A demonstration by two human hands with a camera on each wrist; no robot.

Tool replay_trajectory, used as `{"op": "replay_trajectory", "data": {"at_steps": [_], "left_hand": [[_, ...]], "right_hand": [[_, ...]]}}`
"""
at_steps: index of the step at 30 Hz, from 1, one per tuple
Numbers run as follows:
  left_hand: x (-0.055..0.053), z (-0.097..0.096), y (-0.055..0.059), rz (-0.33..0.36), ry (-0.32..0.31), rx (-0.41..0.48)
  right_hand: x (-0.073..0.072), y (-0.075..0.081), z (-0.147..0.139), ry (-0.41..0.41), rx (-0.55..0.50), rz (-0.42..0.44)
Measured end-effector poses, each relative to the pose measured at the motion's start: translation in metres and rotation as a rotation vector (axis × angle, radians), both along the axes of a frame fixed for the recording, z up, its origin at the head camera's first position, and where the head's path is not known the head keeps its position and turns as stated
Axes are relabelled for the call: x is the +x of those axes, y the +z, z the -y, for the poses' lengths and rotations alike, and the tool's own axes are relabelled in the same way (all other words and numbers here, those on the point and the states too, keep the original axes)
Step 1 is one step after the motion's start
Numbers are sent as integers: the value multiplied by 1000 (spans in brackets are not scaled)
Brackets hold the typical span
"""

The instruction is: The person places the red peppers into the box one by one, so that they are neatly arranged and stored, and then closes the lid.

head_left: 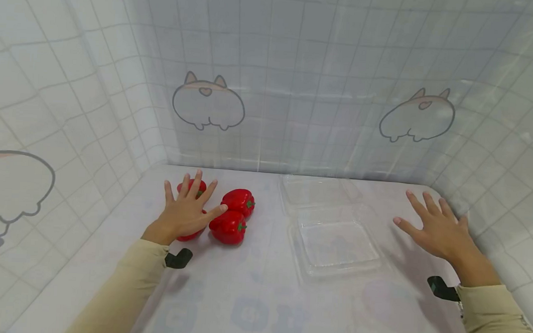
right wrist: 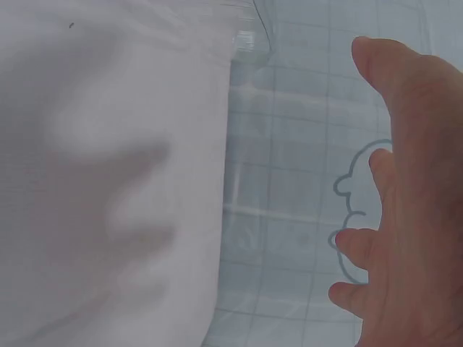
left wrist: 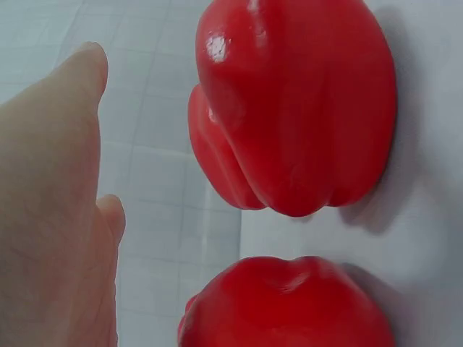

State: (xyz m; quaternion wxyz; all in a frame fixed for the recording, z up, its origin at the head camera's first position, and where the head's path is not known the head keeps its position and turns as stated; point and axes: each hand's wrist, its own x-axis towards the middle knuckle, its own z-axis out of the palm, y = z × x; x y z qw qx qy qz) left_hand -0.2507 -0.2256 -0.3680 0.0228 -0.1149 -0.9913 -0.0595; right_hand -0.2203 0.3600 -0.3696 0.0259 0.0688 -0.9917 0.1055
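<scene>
My left hand (head_left: 186, 213) hovers with spread fingers over a group of red bell peppers at the left of the table, holding nothing. Two peppers show fully beside its thumb, a rear bell pepper (head_left: 237, 201) and a front bell pepper (head_left: 229, 228); others are partly hidden under the hand. In the left wrist view a bell pepper (left wrist: 304, 108) stands apart from the palm. At the right, my right hand (head_left: 441, 233) is held above the table with its fingers spread, nothing in it. Left of it lies a clear plastic clamshell box (head_left: 304, 259) with its lid (head_left: 287, 193) folded back.
A white table (head_left: 261, 267) with faint printed shapes carries everything. Grid-patterned curtains (head_left: 298, 87) with cartoon animal drawings close off the back and both sides. The right curtain (head_left: 509, 199) stands close beside the right hand.
</scene>
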Motion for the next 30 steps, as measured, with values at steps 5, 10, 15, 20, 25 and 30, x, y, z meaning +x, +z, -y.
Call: {"op": "replay_trajectory", "data": {"at_steps": [5,10,15,20,25,30], "left_hand": [[2,0,-3,13,-2,-2],[2,0,-11,4,-6,2],[4,-1,-16,-1,-12,10],[6,-4,-20,-15,-5,-4],[10,-5,-21,-27,0,-1],[12,-5,-25,-34,7,13]], "right_hand": [[1,-4,4,17,1,-12],[2,-10,10,27,-4,-21],[5,-17,14,53,-38,-23],[7,-25,17,71,-45,-42],[9,-29,22,83,-40,-52],[11,-32,27,107,-56,-109]]}}
